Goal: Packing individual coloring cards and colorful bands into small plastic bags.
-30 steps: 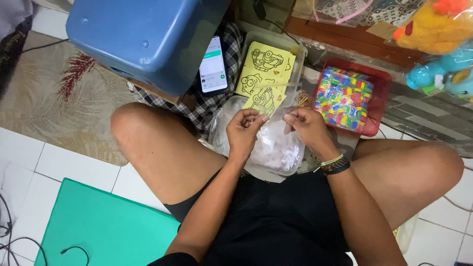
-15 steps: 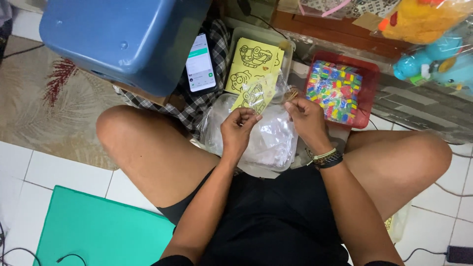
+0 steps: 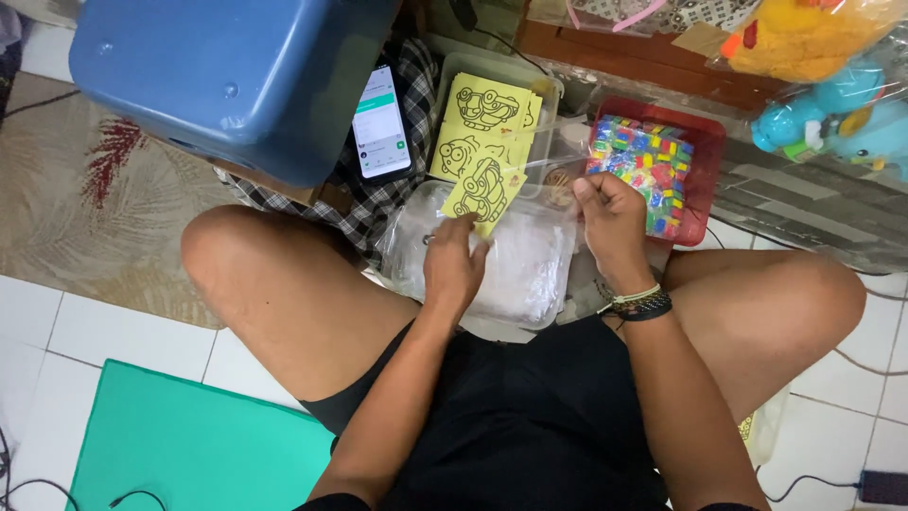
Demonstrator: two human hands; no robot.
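Pinched in my left hand is one small yellow card with a black outline drawing, fingers closed on its lower corner, so the card stands up and away from the fingertips, tilted over the clear plastic bag in my lap. Over on the other side, my right hand is curled shut, thumb against fingertips; I cannot tell what, if anything, sits between them. Counting now: one card in the grip, and a stack of more yellow cards in the clear tray just beyond it, two drawings showing on top. One red tray of many small coloured blocks lies just past my right hand. One phone, screen lit, rests on checked cloth left of the cards. One blue tub sits beyond my left knee, one green mat beside my thigh.
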